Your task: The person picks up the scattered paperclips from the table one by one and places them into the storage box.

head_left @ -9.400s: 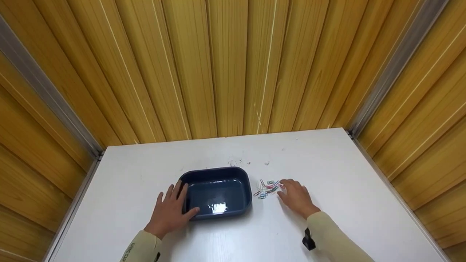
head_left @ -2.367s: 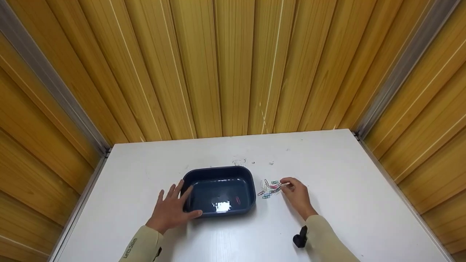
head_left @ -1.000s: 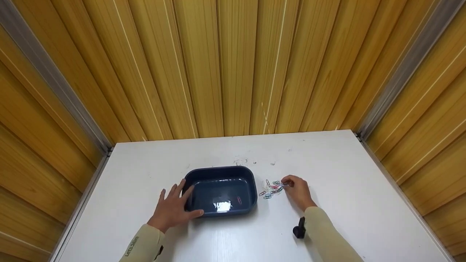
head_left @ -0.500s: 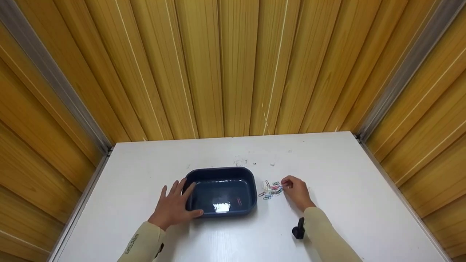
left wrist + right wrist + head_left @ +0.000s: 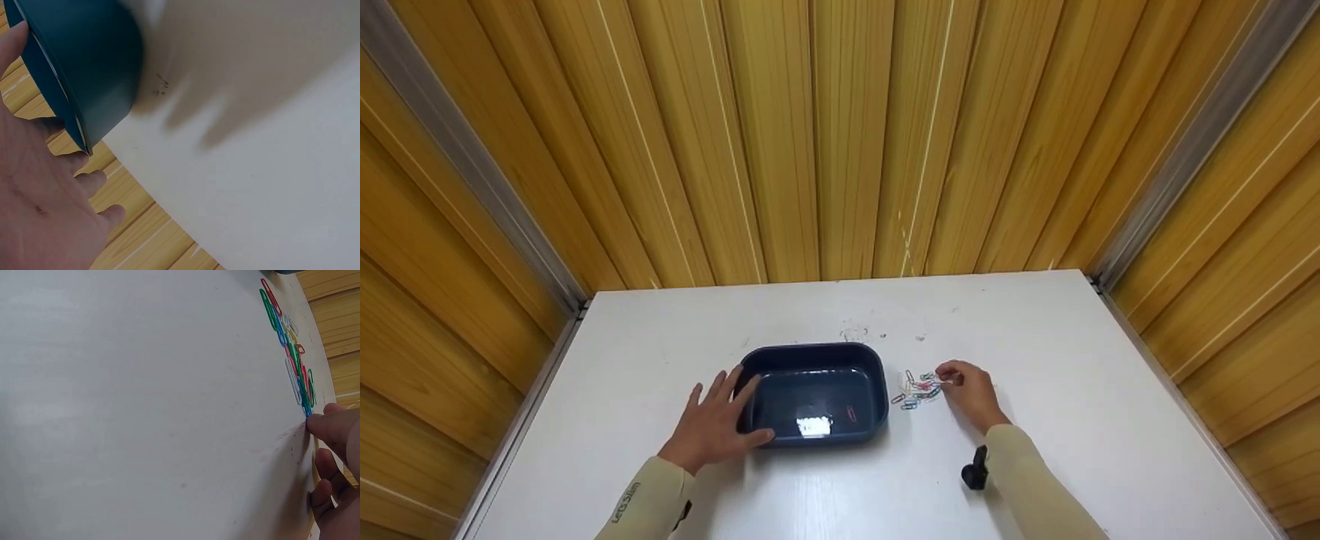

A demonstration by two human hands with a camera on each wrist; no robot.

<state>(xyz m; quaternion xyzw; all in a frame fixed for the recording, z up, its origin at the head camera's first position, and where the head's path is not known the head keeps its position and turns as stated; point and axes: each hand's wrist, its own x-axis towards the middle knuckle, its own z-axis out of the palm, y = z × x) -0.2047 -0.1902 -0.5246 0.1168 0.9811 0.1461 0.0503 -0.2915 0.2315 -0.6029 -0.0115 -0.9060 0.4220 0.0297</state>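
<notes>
Now that one red clip [image 5: 851, 414] has come into the tub [image 5: 789, 397], I log loose clips [image 5: 297, 364] remaining outside; left hand [image 5: 712, 431] spread on tub, right hand [image 5: 972, 391] touching clips, pinch unclear.

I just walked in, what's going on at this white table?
Someone is handling small things bare-handed at the white table. The left hand rests spread over the left end of a glossy dark blue, rounded rectangular dish. The right hand is at a pile of colourful wire paper clips beside the dish, its fingers at the end of a blue clip; whether they grip it is hard to tell. One reddish clip lies in the dish.
</notes>
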